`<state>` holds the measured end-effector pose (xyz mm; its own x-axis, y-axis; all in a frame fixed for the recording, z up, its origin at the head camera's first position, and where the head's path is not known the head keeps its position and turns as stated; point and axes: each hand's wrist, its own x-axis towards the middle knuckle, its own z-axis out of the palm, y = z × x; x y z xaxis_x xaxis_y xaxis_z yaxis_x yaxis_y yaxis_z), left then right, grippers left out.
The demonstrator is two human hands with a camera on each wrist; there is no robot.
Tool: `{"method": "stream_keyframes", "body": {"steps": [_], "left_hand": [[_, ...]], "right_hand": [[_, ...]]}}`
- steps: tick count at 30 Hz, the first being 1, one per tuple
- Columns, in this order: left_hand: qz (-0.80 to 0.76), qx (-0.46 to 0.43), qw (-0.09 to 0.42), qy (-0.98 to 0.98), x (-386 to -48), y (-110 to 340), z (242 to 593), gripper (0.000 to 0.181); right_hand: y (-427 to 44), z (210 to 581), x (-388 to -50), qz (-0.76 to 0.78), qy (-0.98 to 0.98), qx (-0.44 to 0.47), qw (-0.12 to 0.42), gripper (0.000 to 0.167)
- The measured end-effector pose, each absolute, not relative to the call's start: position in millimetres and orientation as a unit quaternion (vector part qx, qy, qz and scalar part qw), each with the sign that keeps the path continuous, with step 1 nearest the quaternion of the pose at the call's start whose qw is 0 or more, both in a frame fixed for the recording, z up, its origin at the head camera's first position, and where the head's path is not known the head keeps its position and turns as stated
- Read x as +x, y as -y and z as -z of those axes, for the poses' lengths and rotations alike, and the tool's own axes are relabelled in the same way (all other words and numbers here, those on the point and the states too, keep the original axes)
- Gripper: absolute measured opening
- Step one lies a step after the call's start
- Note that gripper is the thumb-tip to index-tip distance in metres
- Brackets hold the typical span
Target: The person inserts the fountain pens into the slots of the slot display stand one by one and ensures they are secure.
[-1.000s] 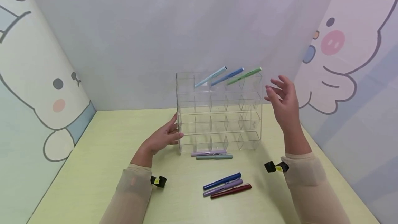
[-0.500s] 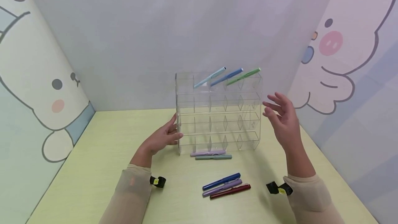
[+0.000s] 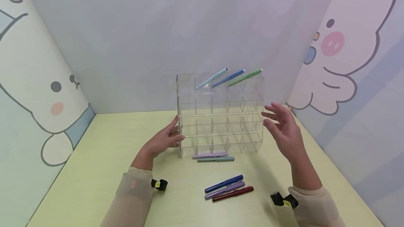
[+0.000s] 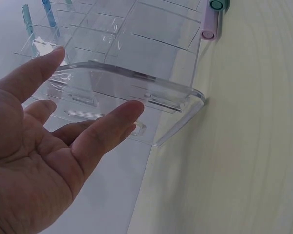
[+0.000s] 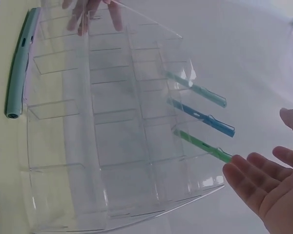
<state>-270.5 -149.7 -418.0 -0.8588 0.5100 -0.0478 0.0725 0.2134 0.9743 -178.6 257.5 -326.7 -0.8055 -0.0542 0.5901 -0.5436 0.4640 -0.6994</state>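
Note:
A clear acrylic pen rack (image 3: 220, 125) with rows of small compartments stands upright on the table. In its top row lean a light blue pen (image 3: 211, 78), a blue pen (image 3: 228, 78) and a green pen (image 3: 245, 77). My left hand (image 3: 162, 140) is at the rack's left side, fingers spread and fairly straight, thumb by the front edge; the left wrist view shows the fingertips (image 4: 132, 111) at the side panel. My right hand (image 3: 285, 134) is beside the rack's right side, fingers loosely bent, holding nothing. I cannot tell whether it touches the panel.
A lilac pen (image 3: 209, 155) and a grey-green pen (image 3: 216, 159) lie at the rack's foot. Nearer me lie a dark blue pen (image 3: 224, 184), a purple pen (image 3: 224, 190) and a dark red pen (image 3: 233, 193). Printed walls (image 3: 356, 125) enclose the table.
My right hand has come down from beside the rack's top row to about its middle, and a little closer to its side. The left hand and the pens stay put.

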Motion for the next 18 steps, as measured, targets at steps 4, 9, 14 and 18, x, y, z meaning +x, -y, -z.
{"method": "stream_keyframes", "body": {"steps": [4,9,14,18], "left_hand": [[-0.596,0.193,0.185,-0.757,-269.9,150.1,418.5,0.091],[-0.596,0.191,0.184,-0.758,-271.6,150.1,419.0,0.093],[-0.597,0.189,0.188,-0.757,-272.5,150.5,419.1,0.093],[-0.595,0.192,0.189,-0.758,-271.6,151.0,418.7,0.092]], "right_hand": [[-261.1,323.1,-171.4,-0.381,0.886,0.183,0.191,0.050],[-257.6,320.2,-162.9,-0.295,0.934,0.197,0.053,0.053],[-245.1,331.9,-159.4,-0.210,0.955,0.198,-0.066,0.055],[-232.1,345.6,-160.2,-0.161,0.957,0.190,-0.150,0.040]]}}
